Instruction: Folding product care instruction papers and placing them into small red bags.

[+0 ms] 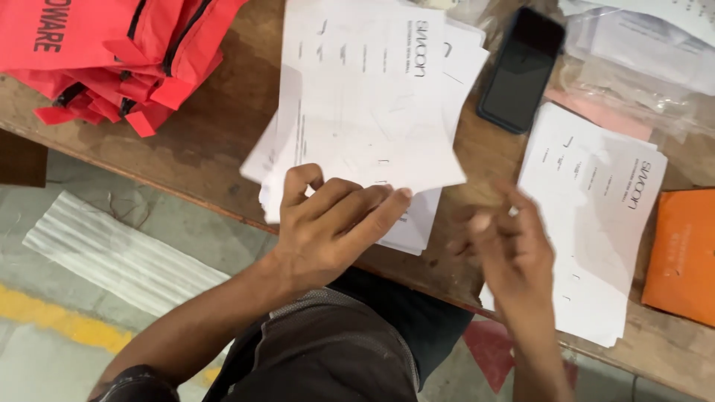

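Observation:
My left hand (331,223) grips the near edge of a stack of white printed sheets (365,97) lying on the wooden table (208,149), fingers on top, thumb curled at the edge. The top sheet is lifted and skewed over the ones below. My right hand (514,253) is blurred, hovering over the table's front edge between that stack and a second pile of white sheets (596,216) to the right. It holds nothing that I can make out.
A black phone (520,71) lies face up behind the piles. Red fabric bags (112,52) are heaped at the back left. An orange packet (681,257) sits at the right edge, clear plastic sleeves (640,74) behind. Concrete floor with a white ribbed strip (112,253) below.

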